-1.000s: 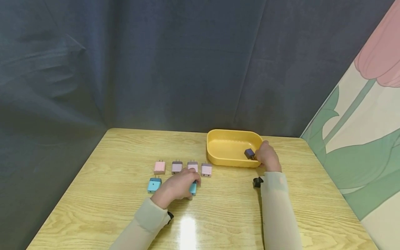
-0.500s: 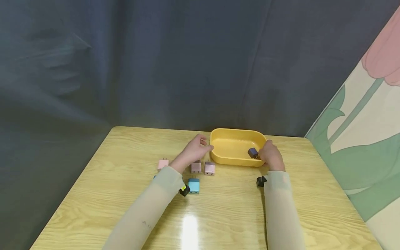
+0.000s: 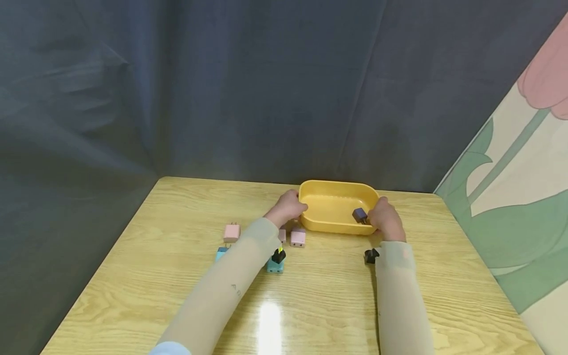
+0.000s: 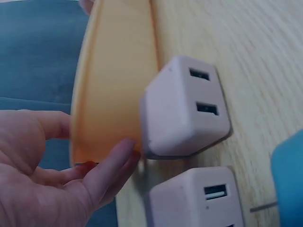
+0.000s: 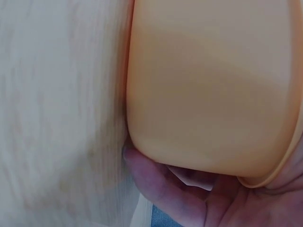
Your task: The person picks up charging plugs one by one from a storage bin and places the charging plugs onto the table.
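A yellow plastic tray (image 3: 339, 229) stands near the back edge of the table, with a dark plug-in charger (image 3: 360, 215) inside at its right end. My left hand (image 3: 288, 206) holds the left end, thumb at the rim; the left wrist view shows its fingers (image 4: 111, 172) against the outer wall. On the opposite end, my right hand (image 3: 386, 218) grips the tray, and in the right wrist view its fingers (image 5: 163, 189) curl along the bottom corner. Two pale USB chargers, one of them lilac-topped (image 3: 298, 237), lie just in front of the tray beside my left wrist.
A pink charger (image 3: 231, 232) and a blue charger (image 3: 221, 253) lie left of my left forearm, which partly covers the latter. Another blue charger (image 3: 275, 267) sits under the left wrist's camera. A dark curtain (image 3: 266, 98) hangs behind the wooden table (image 3: 328, 296).
My left hand has left the blue charger in the front row and moved up and right to the tray's left end. The right hand has stayed at the tray's right end.
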Demonstrator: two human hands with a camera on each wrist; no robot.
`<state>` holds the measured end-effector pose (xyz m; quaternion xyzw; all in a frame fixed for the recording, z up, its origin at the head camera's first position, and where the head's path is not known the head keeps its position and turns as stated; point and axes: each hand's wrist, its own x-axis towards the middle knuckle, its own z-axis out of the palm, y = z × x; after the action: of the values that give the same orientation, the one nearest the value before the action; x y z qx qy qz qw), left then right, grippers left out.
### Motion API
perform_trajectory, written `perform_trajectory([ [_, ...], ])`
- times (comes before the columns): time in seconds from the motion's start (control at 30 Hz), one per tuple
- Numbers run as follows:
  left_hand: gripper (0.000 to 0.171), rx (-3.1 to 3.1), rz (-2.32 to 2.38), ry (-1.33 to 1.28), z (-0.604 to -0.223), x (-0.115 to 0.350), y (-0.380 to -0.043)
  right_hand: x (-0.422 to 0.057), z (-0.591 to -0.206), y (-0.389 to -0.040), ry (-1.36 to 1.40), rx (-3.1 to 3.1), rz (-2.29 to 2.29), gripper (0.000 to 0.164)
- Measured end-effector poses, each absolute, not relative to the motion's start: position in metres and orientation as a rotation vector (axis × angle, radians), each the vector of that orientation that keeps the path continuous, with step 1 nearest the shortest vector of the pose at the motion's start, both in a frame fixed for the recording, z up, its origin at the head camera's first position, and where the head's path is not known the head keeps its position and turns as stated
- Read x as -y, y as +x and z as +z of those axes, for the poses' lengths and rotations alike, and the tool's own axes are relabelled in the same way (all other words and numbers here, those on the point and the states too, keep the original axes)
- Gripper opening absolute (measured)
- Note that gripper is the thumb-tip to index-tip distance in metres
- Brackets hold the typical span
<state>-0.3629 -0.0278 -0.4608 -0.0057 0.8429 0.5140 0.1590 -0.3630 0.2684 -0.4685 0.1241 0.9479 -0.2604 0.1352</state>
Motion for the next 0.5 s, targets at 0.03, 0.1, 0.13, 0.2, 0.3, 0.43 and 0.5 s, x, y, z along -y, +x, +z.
perform_trajectory([
  [0.03, 0.041, -2.427, 1.461, -0.025, -0.463, 0.027, -0.364, -0.268, -0.469, -0.363, 0.359, -2.744, -0.756, 0.06],
  [0.1, 0.039, -2.454, 1.439, -0.046, -0.467, 0.024, -0.367, -0.267, -0.47, -0.363, 0.363, -2.741, -0.756, 0.06],
  [0.13, 0.038, -2.473, 1.424, -0.049, -0.469, 0.023, -0.368, -0.267, -0.471, -0.363, 0.364, -2.742, -0.753, 0.06],
  [0.2, 0.035, -2.516, 1.371, -0.055, -0.471, 0.021, -0.369, -0.267, -0.472, -0.363, 0.366, -2.742, -0.75, 0.059],
  [0.3, 0.03, -2.565, 1.269, -0.055, -0.472, 0.019, -0.369, -0.266, -0.472, -0.363, 0.368, -2.738, -0.752, 0.061],
  [0.43, 0.035, -2.582, 1.169, -0.02, -0.47, 0.017, -0.369, -0.266, -0.47, -0.363, 0.369, -2.737, -0.755, 0.061],
  [0.5, 0.041, -2.588, 1.141, -0.009, -0.47, 0.016, -0.37, -0.265, -0.47, -0.362, 0.367, -2.739, -0.757, 0.061],
])
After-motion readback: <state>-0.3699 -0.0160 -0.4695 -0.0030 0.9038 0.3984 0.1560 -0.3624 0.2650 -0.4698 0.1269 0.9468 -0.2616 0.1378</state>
